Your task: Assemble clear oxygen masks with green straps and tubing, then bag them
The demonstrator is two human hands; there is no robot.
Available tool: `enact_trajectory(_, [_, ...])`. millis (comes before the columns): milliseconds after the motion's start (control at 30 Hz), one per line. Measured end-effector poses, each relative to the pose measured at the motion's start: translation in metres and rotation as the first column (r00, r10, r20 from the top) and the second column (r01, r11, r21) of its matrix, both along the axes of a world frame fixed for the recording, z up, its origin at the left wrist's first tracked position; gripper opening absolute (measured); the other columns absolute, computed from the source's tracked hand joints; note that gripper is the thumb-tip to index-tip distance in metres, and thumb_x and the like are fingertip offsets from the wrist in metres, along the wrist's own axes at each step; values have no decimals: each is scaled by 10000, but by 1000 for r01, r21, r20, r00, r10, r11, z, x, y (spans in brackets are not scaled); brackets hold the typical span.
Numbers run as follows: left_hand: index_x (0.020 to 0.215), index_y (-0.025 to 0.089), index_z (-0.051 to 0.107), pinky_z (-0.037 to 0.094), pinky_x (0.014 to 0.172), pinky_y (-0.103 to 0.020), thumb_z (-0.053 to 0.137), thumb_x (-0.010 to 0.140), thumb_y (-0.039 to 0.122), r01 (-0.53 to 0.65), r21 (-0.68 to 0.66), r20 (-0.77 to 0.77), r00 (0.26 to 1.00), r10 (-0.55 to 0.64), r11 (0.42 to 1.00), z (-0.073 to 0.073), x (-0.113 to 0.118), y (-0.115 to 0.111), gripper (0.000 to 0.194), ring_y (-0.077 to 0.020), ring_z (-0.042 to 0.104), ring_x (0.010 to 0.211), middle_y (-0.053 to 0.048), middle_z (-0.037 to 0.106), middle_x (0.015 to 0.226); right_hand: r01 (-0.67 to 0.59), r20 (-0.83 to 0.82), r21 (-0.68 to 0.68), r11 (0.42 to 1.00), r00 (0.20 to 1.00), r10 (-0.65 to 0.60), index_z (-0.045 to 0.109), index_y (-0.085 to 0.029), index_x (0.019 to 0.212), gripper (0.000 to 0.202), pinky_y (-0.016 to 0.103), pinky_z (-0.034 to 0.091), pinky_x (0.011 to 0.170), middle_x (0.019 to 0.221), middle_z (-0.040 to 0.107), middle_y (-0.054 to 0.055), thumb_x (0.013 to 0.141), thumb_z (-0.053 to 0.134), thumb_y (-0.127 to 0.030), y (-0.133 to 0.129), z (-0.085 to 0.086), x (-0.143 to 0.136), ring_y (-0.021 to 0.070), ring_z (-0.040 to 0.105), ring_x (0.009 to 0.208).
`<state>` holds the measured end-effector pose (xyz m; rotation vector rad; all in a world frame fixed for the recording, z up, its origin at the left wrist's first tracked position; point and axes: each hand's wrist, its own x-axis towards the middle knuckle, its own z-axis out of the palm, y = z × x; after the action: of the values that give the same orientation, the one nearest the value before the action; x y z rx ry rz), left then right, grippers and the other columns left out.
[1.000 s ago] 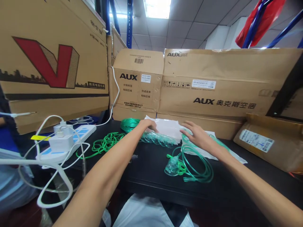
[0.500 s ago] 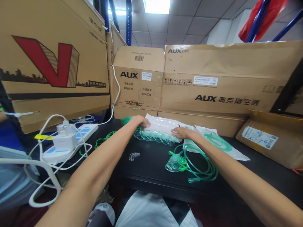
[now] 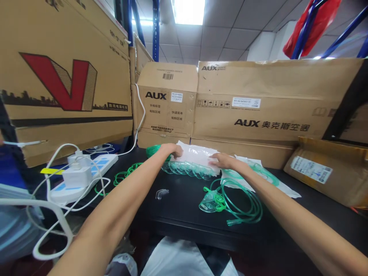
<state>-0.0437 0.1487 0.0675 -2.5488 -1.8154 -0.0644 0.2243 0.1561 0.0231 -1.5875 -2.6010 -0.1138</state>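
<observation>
A glossy white plastic pouch (image 3: 195, 153) lies at the back of the black table, behind a row of overlapping clear masks (image 3: 186, 169). My left hand (image 3: 172, 150) is closed at the pouch's left end, and my right hand (image 3: 220, 160) grips its right end with bent fingers. Beside my left wrist, a bundle of green tubing (image 3: 153, 150) is partly hidden. In front of my right hand lies a clear oxygen mask (image 3: 209, 202) with a green strap and coiled green tubing (image 3: 244, 203). Several small clear strips (image 3: 162, 194) lie between my forearms.
Another white pouch with green tubing (image 3: 283, 186) lies at the right, near a brown carton (image 3: 316, 172). On the left are a white power strip (image 3: 107, 163) with looping cables and thin green cords (image 3: 126, 174). Large cardboard panels (image 3: 247, 103) wall the back and left.
The view has tilted up slightly. Both hands stay at the pouch's ends; the right hand's fingers have shifted a little on it. The other things lie as before.
</observation>
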Motion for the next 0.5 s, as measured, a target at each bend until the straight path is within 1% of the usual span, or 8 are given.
enact_trajectory(67, [1310, 176, 599, 526, 986, -501, 627, 977, 360, -19, 21, 40, 999, 18, 1000, 7, 1, -7, 382, -266, 616, 1168, -121, 595, 1348, -24, -76, 59, 998, 997, 28, 609, -199, 1328, 375, 522, 477, 1058, 1404, 601, 121, 1009, 581, -394, -15, 10, 9, 274, 604, 1235])
enact_trajectory(133, [1350, 176, 585, 482, 1040, -516, 598, 989, 357, -9, 83, 111, 994, 0, 996, 12, 5, -19, 403, -286, 584, 1238, -133, 585, 1390, -50, -138, 98, 994, 988, 63, 626, -201, 1355, 407, 461, 438, 1110, 1425, 618, 126, 1034, 508, -422, -38, 18, 21, 282, 588, 1288])
enact_trajectory(200, [1401, 171, 564, 422, 1103, -476, 537, 1007, 330, 37, 175, 195, 978, -71, 984, 14, 13, -41, 426, -292, 530, 1323, -133, 578, 1437, -65, -191, 114, 991, 978, 86, 664, -213, 1340, 460, 390, 484, 1055, 1373, 673, 101, 1033, 460, -489, -67, 21, 33, 290, 636, 1236])
enact_trajectory(267, [1425, 184, 561, 381, 1133, -384, 468, 1024, 334, 109, 260, 263, 948, -179, 960, 11, 24, -69, 439, -262, 506, 1358, -95, 586, 1459, -65, -234, 134, 989, 968, 95, 688, -246, 1316, 481, 390, 508, 1018, 1326, 708, 65, 1018, 454, -543, -97, 17, 45, 297, 664, 1194])
enact_trajectory(333, [1355, 222, 632, 437, 1055, -323, 414, 1037, 376, 188, 294, 301, 912, -278, 937, 1, 37, -100, 415, -229, 603, 1241, -54, 676, 1351, -64, -279, 156, 986, 954, 106, 718, -279, 1261, 450, 382, 523, 1002, 1306, 721, 34, 1018, 448, -545, -122, 6, 53, 285, 664, 1194])
enact_trajectory(400, [1202, 261, 730, 487, 949, -303, 449, 1015, 435, 261, 281, 316, 884, -346, 924, -14, 49, -128, 379, -224, 679, 1094, -34, 752, 1190, -71, -352, 189, 979, 926, 135, 745, -278, 1192, 400, 409, 531, 994, 1246, 746, 48, 1004, 496, -528, -136, -9, 57, 289, 680, 1157])
enact_trajectory(433, [1127, 269, 761, 499, 896, -312, 482, 995, 470, 302, 236, 348, 861, -370, 924, -23, 53, -138, 368, -235, 702, 1015, -37, 776, 1101, -88, -361, 208, 974, 919, 160, 743, -276, 1190, 380, 426, 529, 999, 1237, 747, 59, 1005, 506, -508, -139, -16, 57, 293, 679, 1157])
enact_trajectory(500, [1063, 266, 779, 505, 795, -324, 513, 966, 533, 320, 154, 378, 855, -355, 935, -41, 61, -152, 389, -254, 717, 925, -52, 785, 997, -141, -346, 241, 960, 912, 221, 725, -273, 1226, 346, 452, 508, 1039, 1271, 723, 76, 1013, 514, -447, -139, -31, 55, 293, 655, 1197])
